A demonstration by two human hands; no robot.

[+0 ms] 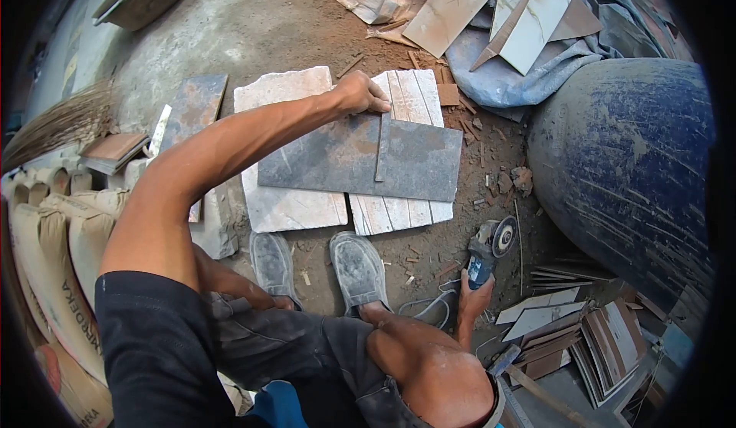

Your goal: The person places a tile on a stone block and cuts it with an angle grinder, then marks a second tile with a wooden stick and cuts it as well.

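Note:
A dark grey slate-look tile (322,160) lies across two pale, scored slabs (295,209). On it rests a narrow strip (381,148), set crosswise from the tile's far edge towards its near edge. My left hand (362,95) is closed at the far end of this strip, with the fingers pinched on it. Low on the right, my right hand (475,298) is wrapped round the body of an angle grinder (483,255). The grinder's disc side points up and away, beside the slabs and apart from the tile.
A large blue drum (621,160) stands on the right. Offcut tiles (529,18) lie on a tarp at the back right, with stacked tiles (613,344) at the lower right. Filled sacks (46,267) and a straw broom (65,121) are on the left. A cable (429,305) loops near my foot.

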